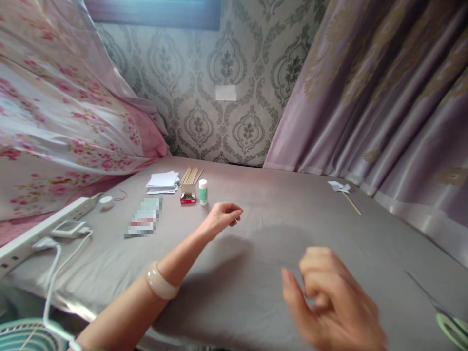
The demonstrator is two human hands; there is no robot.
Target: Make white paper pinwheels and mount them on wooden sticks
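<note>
Tugging the sheet (270, 234) could upset whatever stands on it. The two hands are apart: the right hand (332, 297), near and blurred, half curls and might catch the scissors (439, 321) at near right if swung out; the left hand (224, 215) has fingers bunched, on what I cannot tell. Drifting left, it could topple the bottle (203, 195) just beside it, or spill the open box (187, 199).
</note>
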